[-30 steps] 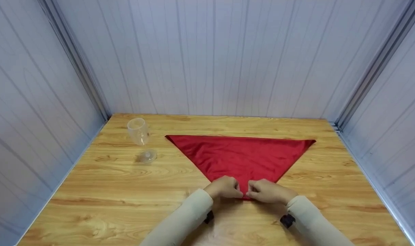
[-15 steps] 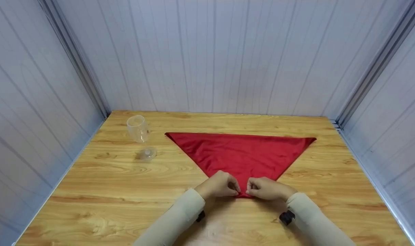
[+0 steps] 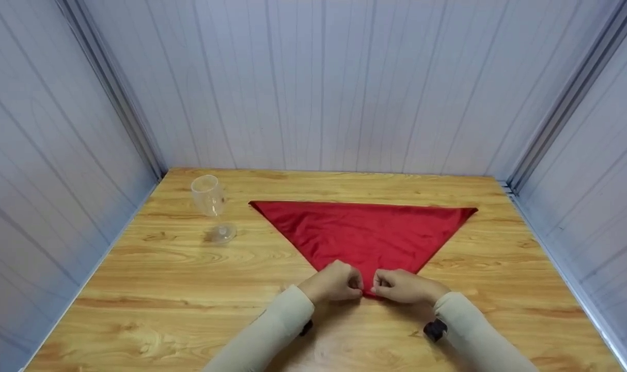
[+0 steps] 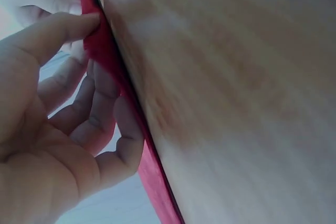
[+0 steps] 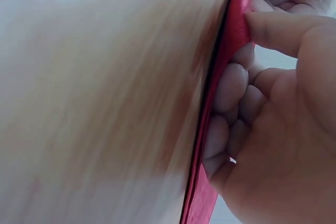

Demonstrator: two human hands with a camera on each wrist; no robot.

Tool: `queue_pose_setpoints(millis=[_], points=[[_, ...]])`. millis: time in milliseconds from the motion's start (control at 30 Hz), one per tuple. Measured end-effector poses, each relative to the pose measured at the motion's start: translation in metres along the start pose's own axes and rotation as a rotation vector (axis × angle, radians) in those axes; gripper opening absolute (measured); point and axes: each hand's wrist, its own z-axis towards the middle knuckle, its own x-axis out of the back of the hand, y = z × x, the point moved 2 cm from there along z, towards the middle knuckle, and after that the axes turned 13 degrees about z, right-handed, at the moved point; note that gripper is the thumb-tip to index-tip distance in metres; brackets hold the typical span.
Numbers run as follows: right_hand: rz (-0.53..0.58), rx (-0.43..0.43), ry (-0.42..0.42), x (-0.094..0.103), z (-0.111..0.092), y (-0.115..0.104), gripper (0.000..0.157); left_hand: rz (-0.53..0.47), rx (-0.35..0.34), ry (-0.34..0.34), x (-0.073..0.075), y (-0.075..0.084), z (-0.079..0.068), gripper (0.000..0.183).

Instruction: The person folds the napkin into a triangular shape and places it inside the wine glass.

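A red satiny cloth (image 3: 365,232) lies on the wooden table, folded into a triangle shape with its long straight edge at the back and its narrow end towards me. At that near end my left hand (image 3: 335,281) pinches the cloth between thumb and fingers. Right beside it my right hand (image 3: 406,285) pinches the same end. In the left wrist view the thumb presses on a small turned-up roll of the red cloth (image 4: 102,45). The right wrist view shows the other thumb on the rolled red edge (image 5: 236,27), with curled fingers behind it.
A clear stemmed wine glass (image 3: 208,199) stands upright on the table (image 3: 163,289), left of the cloth. Pale panelled walls (image 3: 313,88) enclose the table at the back and both sides.
My left hand shifted slightly left and then back a little towards the right hand, while the near tip of the cloth got rolled slightly. The glass has stayed in place.
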Motion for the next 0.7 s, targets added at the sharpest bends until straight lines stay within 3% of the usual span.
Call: queue_pose_setpoints(millis=[133,300,567,700], points=[[0.047,-0.004,-0.010,0.000,-0.004,0.000,0.019,0.007,0.025,-0.027,0.000,-0.002,0.002,0.006],[0.046,0.004,-0.021,-0.001,-0.009,-0.002,0.028,-0.048,0.133,-0.115,0.000,-0.006,0.004,0.013],[-0.178,0.077,0.069,-0.002,-0.013,-0.006,0.025,-0.081,0.268,-0.173,0.004,-0.007,0.010,0.024],[-0.200,0.100,0.089,-0.002,-0.012,-0.005,0.016,-0.083,0.282,-0.161,0.005,-0.006,0.011,0.030]])
